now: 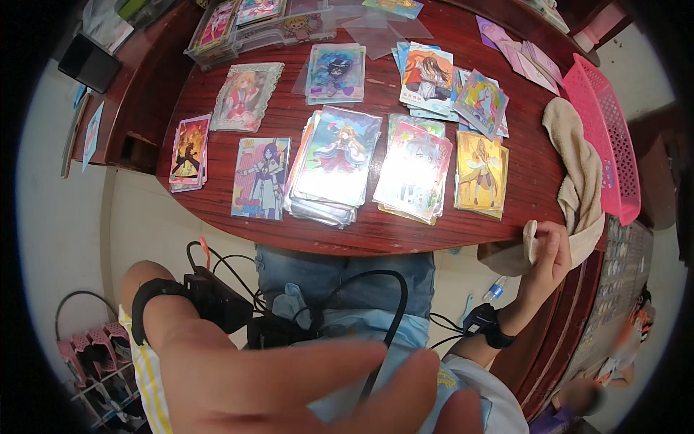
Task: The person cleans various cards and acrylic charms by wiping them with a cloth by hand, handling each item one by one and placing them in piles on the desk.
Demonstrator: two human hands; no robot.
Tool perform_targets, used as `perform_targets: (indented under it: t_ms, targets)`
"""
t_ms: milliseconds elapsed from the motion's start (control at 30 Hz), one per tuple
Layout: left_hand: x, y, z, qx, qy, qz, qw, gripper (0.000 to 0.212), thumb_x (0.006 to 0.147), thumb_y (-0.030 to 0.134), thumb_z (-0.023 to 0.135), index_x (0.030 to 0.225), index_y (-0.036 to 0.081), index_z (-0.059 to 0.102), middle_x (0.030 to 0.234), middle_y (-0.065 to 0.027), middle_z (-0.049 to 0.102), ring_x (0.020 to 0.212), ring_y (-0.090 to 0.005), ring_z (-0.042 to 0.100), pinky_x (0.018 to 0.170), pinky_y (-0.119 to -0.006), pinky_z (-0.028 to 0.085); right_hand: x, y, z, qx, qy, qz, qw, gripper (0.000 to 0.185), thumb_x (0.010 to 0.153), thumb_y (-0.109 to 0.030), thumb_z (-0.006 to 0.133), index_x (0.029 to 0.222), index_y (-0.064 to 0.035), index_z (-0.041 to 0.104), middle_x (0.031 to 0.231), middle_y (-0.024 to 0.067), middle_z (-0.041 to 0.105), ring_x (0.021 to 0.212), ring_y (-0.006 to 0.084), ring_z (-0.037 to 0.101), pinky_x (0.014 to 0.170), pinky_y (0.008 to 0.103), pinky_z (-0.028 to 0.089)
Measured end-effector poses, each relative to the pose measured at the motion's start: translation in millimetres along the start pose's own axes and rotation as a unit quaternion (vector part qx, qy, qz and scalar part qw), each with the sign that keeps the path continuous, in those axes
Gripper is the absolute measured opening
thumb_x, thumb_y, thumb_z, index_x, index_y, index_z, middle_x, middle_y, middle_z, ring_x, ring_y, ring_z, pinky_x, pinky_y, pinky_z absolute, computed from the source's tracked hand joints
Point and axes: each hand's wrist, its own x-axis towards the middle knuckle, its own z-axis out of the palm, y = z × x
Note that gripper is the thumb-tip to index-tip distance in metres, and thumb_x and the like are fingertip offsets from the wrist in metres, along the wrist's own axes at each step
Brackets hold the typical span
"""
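Observation:
My left hand [303, 385] is large and blurred close below the camera, its fingers spread and nothing visible in them. At the table's front right edge, my right hand [547, 260] pinches the end of a beige towel [580, 163]. The rest of that towel lies twisted along the table's right side. Illustrated trading cards lie before me in several piles: a thick glossy stack [339, 157], a pink-bordered stack [415, 168], a gold stack [480, 171] and a small dark-topped stack [188, 152]. A purple-haired character card [261, 176] sits left of the thick stack.
A clear plastic box [282, 32] of cards stands at the back left, near transparent sleeves [374, 32]. Further cards [427, 76] and pink card pieces [526, 59] lie behind. A pink perforated basket [607, 135] edges the right side. Black cables [398, 304] cross my lap.

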Motion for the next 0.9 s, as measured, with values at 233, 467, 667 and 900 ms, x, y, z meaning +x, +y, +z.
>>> perform_targets:
  t_ms: [233, 467, 667, 900]
  targets:
    - [20, 12, 12, 0.028, -0.016, 0.078, 0.996, 0.029, 0.078, 0.009, 0.059, 0.107, 0.01, 0.059, 0.1, -0.0072, 0.061, 0.087, -0.0181, 0.058, 0.076, -0.031, 0.046, 0, -5, -2, 0.038, -0.014, 0.041, 0.998, 0.022, 0.096, -0.015, 0.047, 0.087, 0.0011, 0.058, 0.079, 0.0001, 0.056, 0.07, 0.0052, 0.047, 0.063, 0.0185, 0.036]
    - [51, 25, 22, 0.042, -0.04, 0.142, 0.988, 0.026, 0.074, 0.013, 0.064, 0.099, 0.015, 0.063, 0.093, -0.004, 0.061, 0.078, -0.0178, 0.058, 0.07, -0.032, 0.047, -3, -14, 0, 0.074, -0.025, 0.053, 0.996, 0.015, 0.095, -0.011, 0.049, 0.092, 0.0006, 0.058, 0.081, 0.0003, 0.057, 0.072, 0.0053, 0.049, 0.065, 0.0175, 0.037]
    - [99, 25, 26, 0.069, -0.112, 0.146, 0.98, 0.023, 0.069, 0.017, 0.068, 0.092, 0.019, 0.066, 0.087, -0.0013, 0.062, 0.07, -0.0176, 0.058, 0.064, -0.033, 0.048, -1, -14, -3, 0.111, -0.045, 0.07, 0.99, 0.013, 0.09, -0.009, 0.055, 0.089, 0.0031, 0.06, 0.076, 0.0018, 0.06, 0.068, 0.0061, 0.053, 0.06, 0.018, 0.039]
    - [224, -70, 58, 0.191, -0.3, 0.024, 0.934, 0.035, 0.087, 0.03, 0.058, 0.105, 0.0, 0.059, 0.091, -0.0197, 0.064, 0.087, -0.0362, 0.062, 0.077, -0.045, 0.049, 12, -22, -8, 0.067, -0.084, 0.058, 0.992, 0.011, 0.084, -0.008, 0.063, 0.086, 0.0022, 0.062, 0.072, 0.0048, 0.063, 0.064, 0.0087, 0.059, 0.058, 0.0222, 0.044]
